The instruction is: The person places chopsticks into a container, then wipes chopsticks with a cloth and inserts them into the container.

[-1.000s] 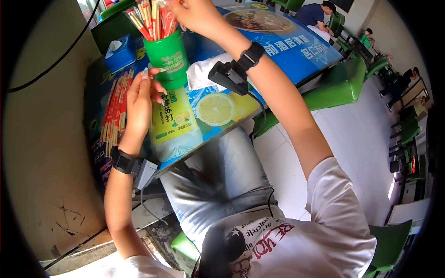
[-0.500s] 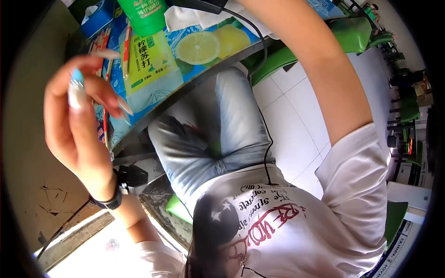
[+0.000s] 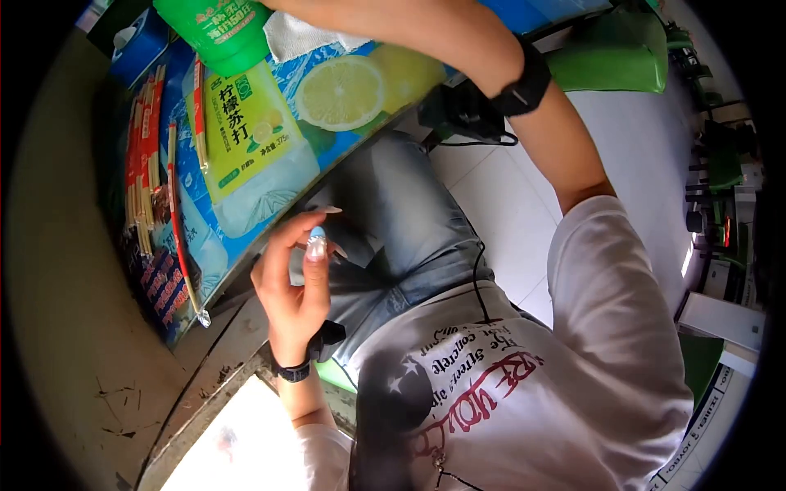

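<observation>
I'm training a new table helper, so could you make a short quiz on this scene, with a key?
1. True or false: the person's left hand is gripping the green plastic cup with white and pink print.

2. Where do the slim wooden chopsticks in red paper wrappers lie?
A) On the floor
B) On the blue table with lemon pictures
C) In the left hand

3. Fill in the missing word: in this view, the cup stands between the blue tissue box and a rumpled white ____.

Key: 1. False; 2. B; 3. cloth
</observation>
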Action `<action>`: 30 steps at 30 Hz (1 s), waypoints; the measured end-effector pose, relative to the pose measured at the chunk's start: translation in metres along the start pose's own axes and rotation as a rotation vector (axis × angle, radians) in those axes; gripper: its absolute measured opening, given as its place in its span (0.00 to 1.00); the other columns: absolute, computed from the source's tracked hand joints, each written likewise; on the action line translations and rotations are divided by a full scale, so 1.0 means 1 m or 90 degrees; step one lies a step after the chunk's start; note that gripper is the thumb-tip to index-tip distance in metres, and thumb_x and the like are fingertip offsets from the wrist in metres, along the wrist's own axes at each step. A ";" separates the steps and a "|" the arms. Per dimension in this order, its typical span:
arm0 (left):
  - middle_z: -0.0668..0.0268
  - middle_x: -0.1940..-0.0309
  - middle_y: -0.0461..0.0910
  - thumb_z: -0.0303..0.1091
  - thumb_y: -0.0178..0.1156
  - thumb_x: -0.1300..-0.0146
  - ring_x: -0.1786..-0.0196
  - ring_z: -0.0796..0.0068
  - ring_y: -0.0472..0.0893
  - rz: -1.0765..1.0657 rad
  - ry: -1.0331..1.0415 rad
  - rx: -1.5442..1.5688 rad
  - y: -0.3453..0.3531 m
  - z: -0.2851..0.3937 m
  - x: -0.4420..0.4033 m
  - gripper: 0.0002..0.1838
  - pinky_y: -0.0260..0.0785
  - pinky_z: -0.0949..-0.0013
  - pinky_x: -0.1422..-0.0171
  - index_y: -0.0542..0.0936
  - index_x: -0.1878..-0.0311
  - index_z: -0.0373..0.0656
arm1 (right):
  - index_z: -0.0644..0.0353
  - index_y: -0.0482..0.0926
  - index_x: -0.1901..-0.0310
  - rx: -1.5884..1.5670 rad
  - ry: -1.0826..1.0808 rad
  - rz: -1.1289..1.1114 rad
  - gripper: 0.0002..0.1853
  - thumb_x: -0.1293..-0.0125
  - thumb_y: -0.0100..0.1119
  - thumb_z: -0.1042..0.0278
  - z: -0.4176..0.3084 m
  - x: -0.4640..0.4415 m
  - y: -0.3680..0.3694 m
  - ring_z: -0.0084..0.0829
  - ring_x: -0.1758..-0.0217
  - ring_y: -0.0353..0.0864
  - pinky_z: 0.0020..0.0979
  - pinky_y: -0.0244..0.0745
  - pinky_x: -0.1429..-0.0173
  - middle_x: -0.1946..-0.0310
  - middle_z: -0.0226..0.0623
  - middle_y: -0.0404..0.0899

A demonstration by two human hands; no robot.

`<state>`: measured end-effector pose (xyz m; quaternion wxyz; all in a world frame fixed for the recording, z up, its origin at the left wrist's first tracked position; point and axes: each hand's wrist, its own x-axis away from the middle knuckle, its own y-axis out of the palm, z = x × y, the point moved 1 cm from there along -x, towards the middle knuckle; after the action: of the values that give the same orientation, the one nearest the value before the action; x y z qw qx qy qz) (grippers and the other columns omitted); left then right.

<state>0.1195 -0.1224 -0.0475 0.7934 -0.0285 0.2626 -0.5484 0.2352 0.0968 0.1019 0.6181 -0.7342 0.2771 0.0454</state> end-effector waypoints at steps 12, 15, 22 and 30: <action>0.65 0.71 0.79 0.44 0.51 0.33 0.73 0.71 0.79 -0.450 -0.485 0.019 0.102 -0.165 0.027 0.16 0.71 0.71 0.65 0.72 0.48 0.45 | 0.55 0.78 0.62 0.109 0.176 0.409 0.15 0.53 0.60 0.61 0.046 0.048 0.121 0.42 0.49 0.70 0.46 0.62 0.43 0.58 0.40 0.73; 0.65 0.68 0.80 0.44 0.53 0.34 0.69 0.73 0.79 -0.384 -0.630 0.069 0.151 -0.260 0.041 0.17 0.72 0.70 0.63 0.71 0.49 0.43 | 0.57 0.74 0.69 -0.144 0.077 0.677 0.07 0.50 0.57 0.67 0.014 0.087 0.134 0.32 0.67 0.73 0.30 0.69 0.67 0.70 0.34 0.72; 0.65 0.65 0.79 0.43 0.55 0.36 0.68 0.76 0.77 -0.384 -0.864 0.195 0.174 -0.408 0.106 0.17 0.71 0.72 0.64 0.71 0.48 0.45 | 0.47 0.74 0.69 -0.237 0.373 0.308 0.09 0.38 0.51 0.53 0.012 0.260 0.260 0.44 0.75 0.74 0.42 0.68 0.75 0.78 0.40 0.73; 0.65 0.64 0.78 0.40 0.53 0.36 0.68 0.77 0.77 -0.393 -0.893 0.084 0.179 -0.441 0.117 0.16 0.70 0.73 0.64 0.71 0.48 0.44 | 0.52 0.81 0.63 -0.287 0.637 -0.130 0.10 0.46 0.58 0.60 0.060 0.290 0.371 0.37 0.69 0.80 0.39 0.73 0.69 0.72 0.36 0.81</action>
<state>0.1061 -0.0481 -0.5321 0.5855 -0.3943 -0.3550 -0.6130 0.3243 0.0206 -0.3585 0.2400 -0.8033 0.4478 -0.3107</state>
